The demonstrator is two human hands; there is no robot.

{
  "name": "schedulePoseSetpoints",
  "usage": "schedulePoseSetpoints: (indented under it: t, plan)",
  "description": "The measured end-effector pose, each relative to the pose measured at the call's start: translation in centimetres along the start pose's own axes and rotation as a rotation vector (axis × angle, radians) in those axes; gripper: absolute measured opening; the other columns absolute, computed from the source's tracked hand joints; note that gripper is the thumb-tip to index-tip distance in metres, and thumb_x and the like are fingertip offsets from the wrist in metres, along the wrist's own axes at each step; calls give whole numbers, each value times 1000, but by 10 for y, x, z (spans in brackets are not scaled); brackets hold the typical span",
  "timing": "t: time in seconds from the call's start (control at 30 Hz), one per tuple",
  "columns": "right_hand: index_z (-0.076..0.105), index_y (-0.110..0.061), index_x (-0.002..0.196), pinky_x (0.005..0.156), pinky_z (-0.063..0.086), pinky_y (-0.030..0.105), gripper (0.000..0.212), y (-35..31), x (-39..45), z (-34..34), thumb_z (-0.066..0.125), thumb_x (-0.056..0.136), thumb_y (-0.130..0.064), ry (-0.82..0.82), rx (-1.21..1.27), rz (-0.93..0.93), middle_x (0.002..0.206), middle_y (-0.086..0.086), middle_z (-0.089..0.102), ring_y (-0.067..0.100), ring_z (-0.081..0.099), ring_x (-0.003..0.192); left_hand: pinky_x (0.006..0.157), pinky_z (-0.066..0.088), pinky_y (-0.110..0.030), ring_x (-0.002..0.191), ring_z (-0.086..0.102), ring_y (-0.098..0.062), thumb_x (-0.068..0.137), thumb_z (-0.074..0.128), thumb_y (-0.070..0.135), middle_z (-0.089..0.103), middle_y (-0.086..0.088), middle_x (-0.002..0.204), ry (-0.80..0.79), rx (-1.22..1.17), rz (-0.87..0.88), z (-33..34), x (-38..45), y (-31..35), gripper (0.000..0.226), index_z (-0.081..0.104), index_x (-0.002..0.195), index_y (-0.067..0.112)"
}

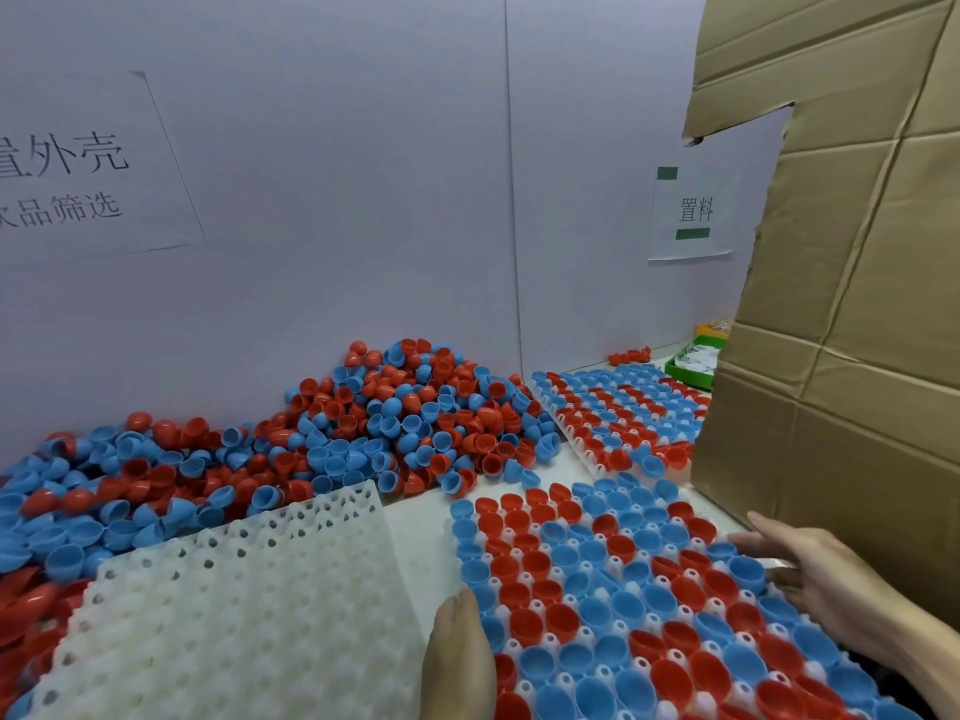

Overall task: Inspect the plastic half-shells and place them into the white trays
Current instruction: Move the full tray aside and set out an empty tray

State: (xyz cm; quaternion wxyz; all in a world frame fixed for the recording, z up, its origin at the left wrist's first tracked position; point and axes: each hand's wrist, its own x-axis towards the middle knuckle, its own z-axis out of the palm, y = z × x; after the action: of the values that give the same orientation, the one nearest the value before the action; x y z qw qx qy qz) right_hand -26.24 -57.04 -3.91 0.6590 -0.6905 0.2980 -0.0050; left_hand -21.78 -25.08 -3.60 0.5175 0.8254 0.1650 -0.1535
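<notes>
Lower right of frame: the left hand (457, 662) and right hand (810, 574), fingers straight, press the filled tray's (623, 605) opposite edges. An empty tray (234, 615) lies lower left.

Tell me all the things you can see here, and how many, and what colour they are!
loose half-shells: too many to count, red and blue, heaped along the wall
empty tray: one, white, front left, lying partly on the heap
near filled tray: one, white, full of red and blue shells, front right
far filled tray: one, white, full of red and blue shells, behind the near one
small shell cluster: a few, red, by the wall at the far right
green bin: one, far right, partly hidden
cardboard sheet: one, brown, standing at the right
paper signs: two, white, on the wall
left hand: one, at the near tray's left edge
right hand: one, fingers straight, at the tray's right side
</notes>
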Motion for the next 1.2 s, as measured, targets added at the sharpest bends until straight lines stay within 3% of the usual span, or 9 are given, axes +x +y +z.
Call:
schedulePoseSetpoints:
  t: [0.13, 0.3, 0.47, 0.53, 0.73, 0.8, 0.93, 1.03, 1.2]
  plan:
    - [73, -4, 104, 69, 47, 37, 53, 4, -4, -4, 58, 80, -50, 4, -22, 7, 107, 10, 70, 31, 61, 101, 104, 40, -35, 128, 51, -37, 109, 35, 26, 53, -25, 138, -64, 85, 61, 4, -1, -14, 41, 49, 135, -3]
    - [74, -6, 102, 71, 47, 37, 56, 8, -11, -10, 59, 74, -52, 8, -45, -5, 105, 7, 71, 31, 62, 101, 106, 41, -48, 128, 48, -46, 110, 23, 28, 50, -30, 138, -183, 146, 154, 2, -13, -27, 49, 44, 139, -6]
    - [74, -6, 101, 80, 49, 42, 44, 6, -13, -12, 57, 89, -46, 33, -65, -6, 108, 10, 71, 33, 63, 102, 114, 33, -32, 133, 43, -20, 109, 17, 42, 46, -6, 143, -67, 161, 160, 4, -20, -10, 43, 44, 139, 24]
    - [73, -9, 101, 89, 45, 44, 42, 5, -13, -11, 56, 91, -46, 54, -102, -18, 109, 8, 69, 29, 61, 102, 110, 35, -32, 128, 45, -17, 108, 16, 43, 48, -5, 141, -75, 117, 117, 5, -19, -5, 47, 47, 136, 23]
    - [72, -11, 107, 105, 42, 50, 43, -3, -21, -4, 53, 95, -48, 82, -228, -32, 111, 7, 70, 30, 61, 107, 87, 38, -27, 90, 51, -7, 109, 23, 41, 52, 7, 101, -118, 60, 151, 1, -16, 1, 35, 46, 84, 29]
    - [72, -14, 105, 99, 44, 47, 41, -6, -22, -2, 52, 96, -49, 93, -274, -30, 108, 5, 69, 27, 61, 104, 86, 39, -28, 85, 50, -4, 108, 24, 42, 53, 8, 98, -126, 89, 157, 0, -16, 1, 34, 50, 92, 28]
    - [71, -23, 99, 74, 46, 36, 35, -8, -23, -2, 52, 96, -51, 131, -354, -30, 87, -7, 70, 17, 62, 86, 111, 39, -38, 130, 47, -20, 106, 24, 49, 45, -6, 148, -158, 153, 131, -3, -22, 0, 51, 44, 142, 18]
    - [71, -26, 92, 60, 44, 28, 33, -9, -24, 0, 52, 95, -52, 153, -428, -30, 69, -14, 72, 10, 66, 75, 113, 35, -37, 139, 40, -21, 107, 23, 49, 36, -7, 156, -157, 199, 137, -7, -26, 1, 55, 34, 150, 16]
    - [74, -22, 95, 71, 49, 34, 39, -10, -25, 2, 50, 96, -53, 119, -494, 8, 79, -7, 77, 17, 70, 87, 105, 38, -32, 129, 44, -16, 107, 26, 47, 41, -6, 150, -147, 206, 148, -12, -25, -1, 50, 39, 143, 14]
